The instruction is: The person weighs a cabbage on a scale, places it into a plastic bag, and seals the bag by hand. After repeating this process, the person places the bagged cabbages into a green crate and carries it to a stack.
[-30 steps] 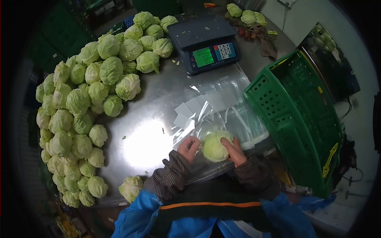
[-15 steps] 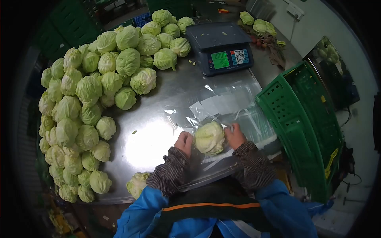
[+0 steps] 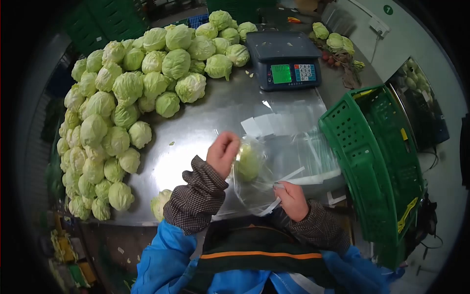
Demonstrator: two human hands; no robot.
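Observation:
A pale green cabbage [image 3: 248, 162] shows through a clear plastic bag [image 3: 262, 188] near the table's front edge, slightly blurred. My left hand [image 3: 224, 153] is closed at the bag's upper left side, beside the cabbage, with film at its fingers. At the bag's lower right, my right hand [image 3: 293, 200] pinches the white-strip edge between thumb and fingers. More flat clear bags [image 3: 306, 147] with white strips lie under and to the right of the bagged cabbage. A single cabbage [image 3: 160, 203] sits left of my left sleeve, at the table edge.
A large heap of cabbages [image 3: 100, 132] covers the left and back of the metal table [image 3: 210, 115]. A digital scale [image 3: 286, 73] stands at the back. Green crates [image 3: 360, 147] lean on the right. Red vegetables [image 3: 335, 60] lie in the back right corner.
My left hand has risen slightly up and left of the cabbage. My right hand has moved down from the cabbage's side to the bag's edge. The bag now stands out around the cabbage.

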